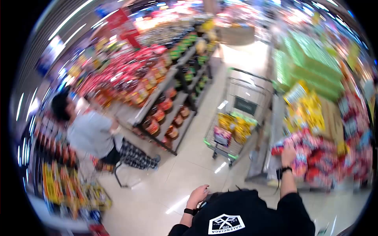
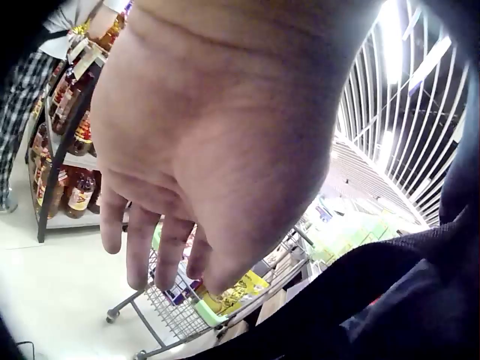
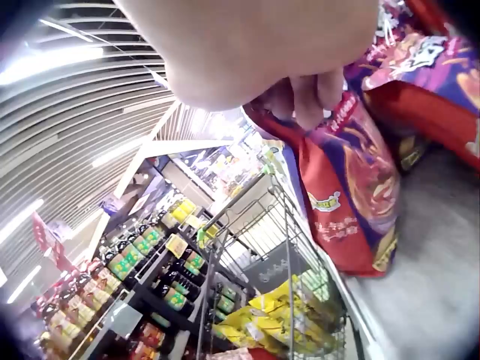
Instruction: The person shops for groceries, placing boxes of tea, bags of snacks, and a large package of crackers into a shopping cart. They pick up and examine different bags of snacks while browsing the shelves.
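Observation:
In the right wrist view my right hand [image 3: 262, 52] grips a red and purple snack bag [image 3: 349, 187] by its upper part, fingers [image 3: 306, 101] bent over it. The bag hangs down beside a grey display surface [image 3: 431, 217]. In the head view this right hand [image 1: 288, 155] is at the edge of a heap of red and pink snack bags [image 1: 323, 161]. My left hand [image 1: 198, 194] hangs in front of my body and holds nothing. Its palm [image 2: 202, 142] faces the left wrist camera, the fingers [image 2: 141, 244] loosely extended.
A shopping cart [image 1: 244, 98] with yellow packs [image 1: 236, 128] and a purple pack [image 1: 222, 135] stands ahead. Yellow bags [image 1: 305, 110] and green stacked packs [image 1: 307, 63] lie on the right display. At left a person [image 1: 92, 129] stands by bottle shelves [image 1: 167, 118].

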